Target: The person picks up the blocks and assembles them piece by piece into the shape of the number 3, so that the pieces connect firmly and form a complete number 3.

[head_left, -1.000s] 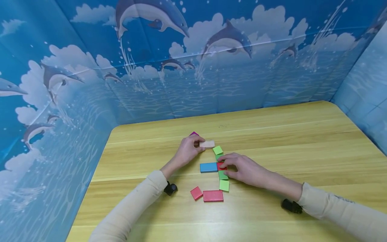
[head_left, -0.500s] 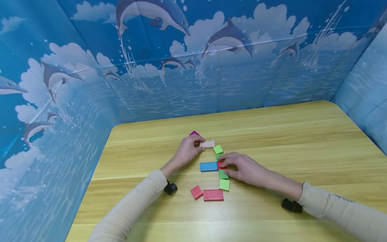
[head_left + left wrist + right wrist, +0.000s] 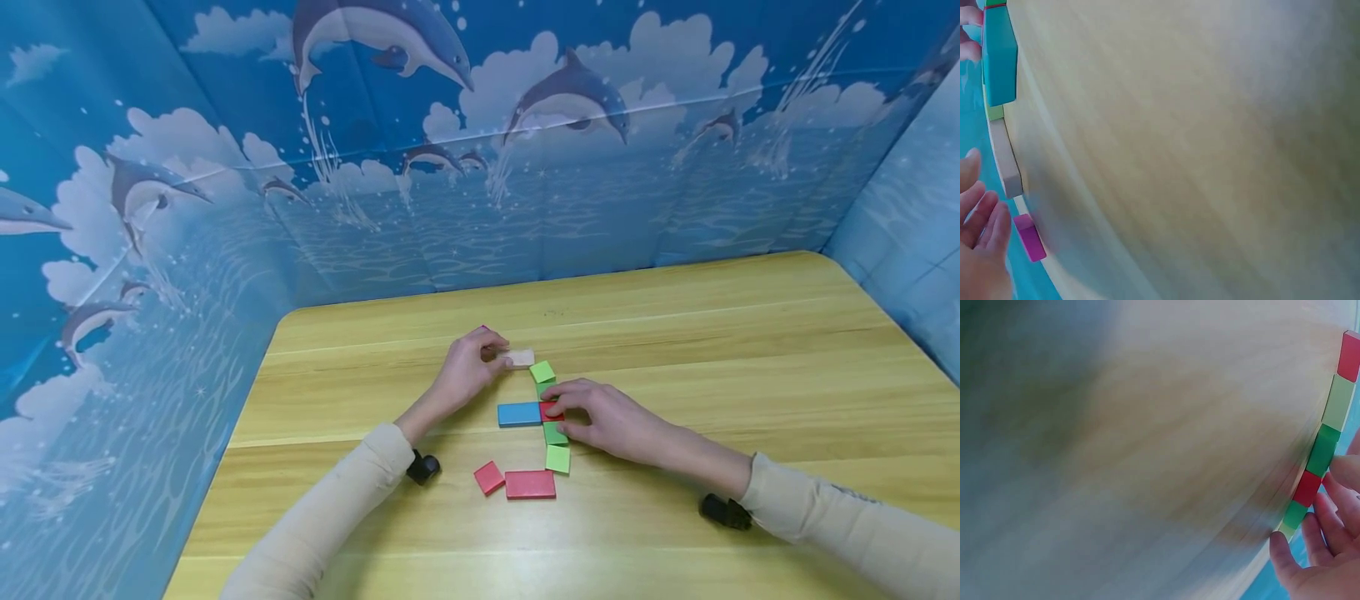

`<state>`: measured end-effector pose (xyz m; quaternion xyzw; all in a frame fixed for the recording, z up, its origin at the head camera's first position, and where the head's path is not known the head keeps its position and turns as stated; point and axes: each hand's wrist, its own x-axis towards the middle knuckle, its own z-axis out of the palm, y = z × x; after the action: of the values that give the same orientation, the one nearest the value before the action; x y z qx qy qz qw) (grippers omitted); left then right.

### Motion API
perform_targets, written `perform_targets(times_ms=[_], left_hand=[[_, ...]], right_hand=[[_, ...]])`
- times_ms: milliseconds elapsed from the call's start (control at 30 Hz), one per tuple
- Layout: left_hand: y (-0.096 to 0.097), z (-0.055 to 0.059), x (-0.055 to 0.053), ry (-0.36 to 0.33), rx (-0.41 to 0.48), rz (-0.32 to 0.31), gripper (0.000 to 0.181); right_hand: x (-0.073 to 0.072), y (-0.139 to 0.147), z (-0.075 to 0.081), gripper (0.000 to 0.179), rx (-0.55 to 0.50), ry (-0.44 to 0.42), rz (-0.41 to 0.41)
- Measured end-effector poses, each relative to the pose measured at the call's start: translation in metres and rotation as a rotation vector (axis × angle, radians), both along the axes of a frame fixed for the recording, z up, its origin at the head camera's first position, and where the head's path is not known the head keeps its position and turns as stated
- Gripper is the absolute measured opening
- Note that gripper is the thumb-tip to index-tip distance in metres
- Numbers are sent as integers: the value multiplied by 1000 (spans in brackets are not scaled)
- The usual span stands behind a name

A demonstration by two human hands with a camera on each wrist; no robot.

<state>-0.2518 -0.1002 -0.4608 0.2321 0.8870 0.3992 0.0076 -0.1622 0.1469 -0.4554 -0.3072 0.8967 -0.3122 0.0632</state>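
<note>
My left hand (image 3: pixel 465 367) is at the left end of a whitish block (image 3: pixel 520 358); its thumb and fingers are spread apart in the left wrist view, with that block (image 3: pixel 1006 159) just beyond the tips. A magenta block (image 3: pixel 1030 238) lies close to those fingers, mostly hidden by the hand in the head view. Across the column, my right hand (image 3: pixel 611 418) touches the blocks with loosely bent fingers, around a small red block (image 3: pixel 551 410) set between a green block (image 3: pixel 546 388) and another green block (image 3: pixel 555 432). A long blue block (image 3: pixel 519 414) extends left from the red one.
A light green block (image 3: pixel 542 372) joins the column's far end, and another light green block (image 3: pixel 558 459) its near end. Closer to me lie a red rectangular block (image 3: pixel 530 485) and a tilted red square block (image 3: pixel 490 477). Dolphin-print curtains (image 3: pixel 480 225) border the wooden table (image 3: pixel 712 350).
My left fingers have shifted slightly up and toward the whitish block, covering more of it and of the magenta block. The right hand stays where it was.
</note>
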Motion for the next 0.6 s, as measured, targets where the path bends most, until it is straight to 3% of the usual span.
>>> perform_targets(times_ms=[267,467,600], left_hand=[[-6,1,-7,-21,135,132,24],[-11,-4,-14,-4,100,248,27],[-13,-6,-17,-17,82,273,29]], right_hand=[[0,0,0,25,16,-5,-2],[1,0,2,26,14,-13,-7],[2,0,1,26,11,-10,-6]])
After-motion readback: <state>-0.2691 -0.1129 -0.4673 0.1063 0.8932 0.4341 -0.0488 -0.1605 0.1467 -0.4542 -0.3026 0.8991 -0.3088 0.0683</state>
